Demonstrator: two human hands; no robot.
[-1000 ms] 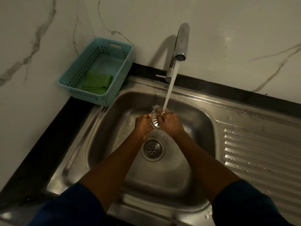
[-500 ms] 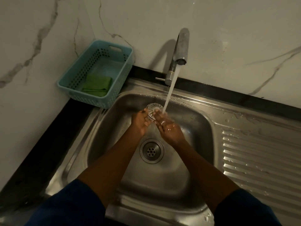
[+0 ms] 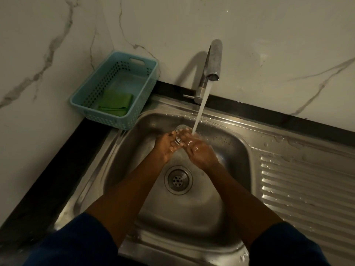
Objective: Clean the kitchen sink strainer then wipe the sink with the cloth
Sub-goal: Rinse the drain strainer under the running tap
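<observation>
A KITCHEN CORNER, dim light: pale marble wall above a steel sink, its ribbed draining board wet at the right of the frame.

Head view, the only one I have. The tap at upper centre is running, and the stream falls onto my hands just above the middle of the frame. The strainer is held there, over the back of the basin and clear of the open drain below it. My left hand grips it, fingers curled round the near rim. My right hand lies palm up with fingers fairly straight and close together against the strainer, under the water. The blur stops me saying more.

In the upper left, a blue basket stands on the dark counter beside the sink, with the green cloth folded inside it, untouched.

My judgement: the strainer is a thin, light metal disc, stiff but slick when wet, and easy to drop. I would hold it by the rim, opposite edges pinched, leaving the perforated middle free for rubbing. The cloth looks soft and limp; gathering a whole fold would lift it cleanly.
</observation>
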